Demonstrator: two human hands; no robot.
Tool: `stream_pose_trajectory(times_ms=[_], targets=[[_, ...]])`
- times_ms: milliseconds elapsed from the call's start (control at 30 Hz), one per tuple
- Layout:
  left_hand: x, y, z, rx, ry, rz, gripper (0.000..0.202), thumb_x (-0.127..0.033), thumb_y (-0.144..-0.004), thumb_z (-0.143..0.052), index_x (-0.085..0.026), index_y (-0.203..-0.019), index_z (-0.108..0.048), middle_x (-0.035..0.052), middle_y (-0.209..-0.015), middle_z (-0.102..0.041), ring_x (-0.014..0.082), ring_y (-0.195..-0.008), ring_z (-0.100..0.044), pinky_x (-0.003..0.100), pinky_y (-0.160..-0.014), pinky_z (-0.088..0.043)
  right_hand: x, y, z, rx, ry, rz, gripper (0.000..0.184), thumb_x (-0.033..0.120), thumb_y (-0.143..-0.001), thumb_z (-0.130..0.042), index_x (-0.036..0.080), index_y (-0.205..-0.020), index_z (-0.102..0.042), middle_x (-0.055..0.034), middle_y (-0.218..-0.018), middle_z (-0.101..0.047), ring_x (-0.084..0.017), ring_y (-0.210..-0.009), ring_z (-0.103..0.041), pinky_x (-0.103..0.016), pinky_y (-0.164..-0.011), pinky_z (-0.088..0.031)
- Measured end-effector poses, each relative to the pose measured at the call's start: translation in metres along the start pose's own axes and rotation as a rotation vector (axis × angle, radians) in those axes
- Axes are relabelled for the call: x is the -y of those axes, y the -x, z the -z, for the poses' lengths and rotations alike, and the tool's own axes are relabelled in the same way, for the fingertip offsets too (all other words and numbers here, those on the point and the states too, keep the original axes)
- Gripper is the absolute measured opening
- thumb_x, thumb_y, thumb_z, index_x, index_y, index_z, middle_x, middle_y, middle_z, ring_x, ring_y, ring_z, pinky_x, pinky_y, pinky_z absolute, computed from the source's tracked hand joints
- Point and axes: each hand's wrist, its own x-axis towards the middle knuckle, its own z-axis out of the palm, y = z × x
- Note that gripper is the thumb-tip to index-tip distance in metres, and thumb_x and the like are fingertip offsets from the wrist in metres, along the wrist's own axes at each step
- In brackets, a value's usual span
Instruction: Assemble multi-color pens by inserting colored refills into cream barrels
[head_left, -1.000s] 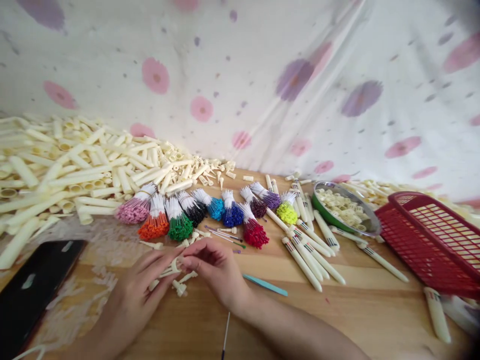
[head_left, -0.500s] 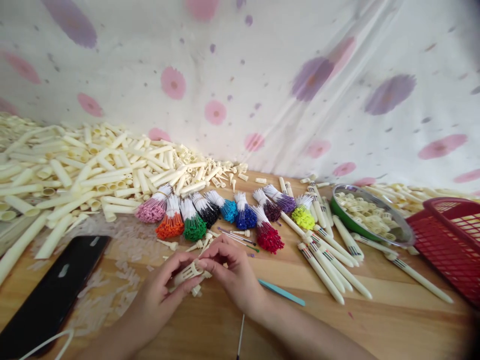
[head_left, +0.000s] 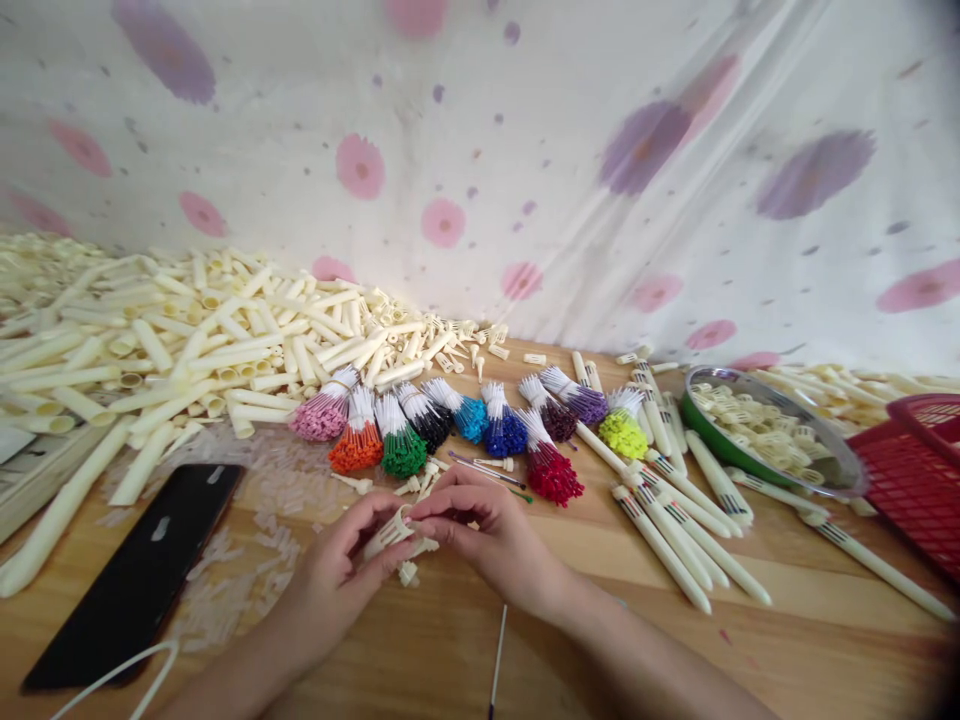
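Note:
My left hand [head_left: 341,575] pinches a small cream slotted pen part [head_left: 388,532] between thumb and fingers, just above the wooden table [head_left: 787,650]. My right hand [head_left: 491,535] meets it from the right, its fingertips closed on the same part's end. A few more cream pieces [head_left: 409,572] lie under the hands. Beyond them sits a row of refill bundles with coloured tips: pink [head_left: 319,418], orange [head_left: 356,452], green [head_left: 403,455], blue [head_left: 504,435], red [head_left: 555,478], yellow-green [head_left: 622,435].
A big heap of cream pen barrels [head_left: 172,340] fills the left back. A black phone [head_left: 139,575] with a white cable lies at the left. Assembled pens [head_left: 667,530], a green-rimmed bowl of small parts [head_left: 772,430] and a red basket [head_left: 919,470] stand right. A flowered cloth hangs behind.
The view has swung left, so everything slid right in the frame. Both hands kept hold of the cream part and stayed together; the teal strip beside my right wrist is now hidden.

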Motion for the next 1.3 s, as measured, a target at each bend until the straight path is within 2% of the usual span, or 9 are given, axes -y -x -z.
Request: stream_pose_trajectory(times_ms=[200, 333, 400, 533, 733, 833, 933, 1067, 1300], targets=[[0.001, 0.002, 0.000, -0.048, -0.093, -0.027, 0.023, -0.036, -0.083, -0.055, -0.023, -0.103, -0.058, 0.0034, -0.096, -0.066, 0.0201, -0.091, -0.063, 0.025, -0.070, -0.053, 0.004, 0.001, -0.001, -0.013, 0.062, -0.017, 0.011, 0.027, -0.081, -0.065, 0.021, -0.086, -0.073, -0.0019, -0.077, -0.059, -0.013, -0.071, -0.056, -0.024, -0.063, -0.044], [-0.001, 0.004, -0.002, -0.074, -0.161, -0.043, 0.021, -0.034, -0.082, -0.055, -0.024, -0.101, -0.058, 0.0034, -0.096, -0.068, 0.0194, -0.085, -0.066, 0.021, -0.057, -0.054, 0.011, 0.004, -0.001, -0.008, 0.217, 0.047, 0.010, 0.021, -0.082, -0.062, 0.020, -0.085, -0.072, -0.0027, -0.077, -0.059, -0.013, -0.070, -0.055, -0.024, -0.062, -0.044], [-0.002, 0.004, -0.002, -0.092, -0.211, -0.095, 0.020, -0.032, -0.082, -0.055, -0.025, -0.101, -0.059, 0.0030, -0.094, -0.070, 0.0186, -0.081, -0.067, 0.021, -0.054, -0.054, 0.013, 0.005, -0.003, -0.020, 0.287, 0.066, 0.011, 0.020, -0.083, -0.060, 0.019, -0.082, -0.071, -0.0027, -0.076, -0.057, -0.012, -0.068, -0.053, -0.023, -0.060, -0.044], [0.000, 0.003, -0.002, -0.139, -0.318, -0.238, 0.019, -0.026, -0.082, -0.054, -0.024, -0.100, -0.059, 0.0026, -0.094, -0.071, 0.0174, -0.081, -0.067, 0.022, -0.061, -0.055, 0.011, 0.006, -0.006, -0.048, 0.327, 0.047, 0.012, 0.019, -0.083, -0.058, 0.017, -0.079, -0.069, -0.0019, -0.073, -0.054, -0.011, -0.064, -0.050, -0.022, -0.056, -0.041], [0.006, 0.002, 0.000, -0.173, -0.362, -0.250, 0.018, -0.027, -0.084, -0.054, -0.024, -0.101, -0.057, 0.0016, -0.092, -0.069, 0.0153, -0.077, -0.067, 0.020, -0.061, -0.054, 0.005, 0.004, -0.003, 0.003, 0.297, 0.116, 0.011, 0.020, -0.084, -0.059, 0.019, -0.088, -0.069, -0.0034, -0.080, -0.058, -0.013, -0.072, -0.054, -0.023, -0.061, -0.043], [0.001, 0.002, 0.000, -0.200, -0.399, -0.264, 0.017, -0.027, -0.083, -0.055, -0.023, -0.099, -0.058, 0.0018, -0.092, -0.069, 0.0162, -0.079, -0.067, 0.023, -0.066, -0.054, 0.002, 0.002, -0.002, -0.012, 0.259, 0.077, 0.010, 0.024, -0.084, -0.060, 0.018, -0.081, -0.068, -0.0020, -0.077, -0.057, -0.013, -0.071, -0.054, -0.023, -0.063, -0.043], [-0.004, 0.002, 0.000, -0.200, -0.426, -0.273, 0.016, -0.027, -0.083, -0.053, -0.023, -0.098, -0.058, 0.0027, -0.090, -0.070, 0.0171, -0.078, -0.067, 0.025, -0.068, -0.054, -0.001, 0.000, -0.003, -0.025, 0.198, 0.023, 0.018, 0.031, -0.085, -0.059, 0.018, -0.074, -0.065, -0.0011, -0.073, -0.056, -0.012, -0.069, -0.052, -0.023, -0.061, -0.041], [-0.004, 0.001, -0.001, -0.207, -0.459, -0.343, 0.015, -0.026, -0.084, -0.053, -0.022, -0.098, -0.058, 0.0033, -0.087, -0.070, 0.0170, -0.076, -0.067, 0.026, -0.070, -0.054, -0.004, -0.002, -0.004, -0.012, 0.129, 0.016, 0.024, 0.038, -0.086, -0.056, 0.018, -0.075, -0.062, -0.0005, -0.071, -0.055, -0.012, -0.066, -0.050, -0.023, -0.059, -0.040], [-0.002, 0.001, 0.000, -0.276, -0.575, -0.487, 0.015, -0.021, -0.084, -0.053, -0.022, -0.098, -0.059, 0.0026, -0.086, -0.069, 0.0171, -0.079, -0.066, 0.026, -0.070, -0.052, -0.005, 0.004, -0.011, -0.057, 0.268, 0.070, 0.020, 0.028, -0.089, -0.050, 0.018, -0.072, -0.053, 0.0007, -0.068, -0.050, -0.011, -0.063, -0.045, -0.022, -0.056, -0.035]])
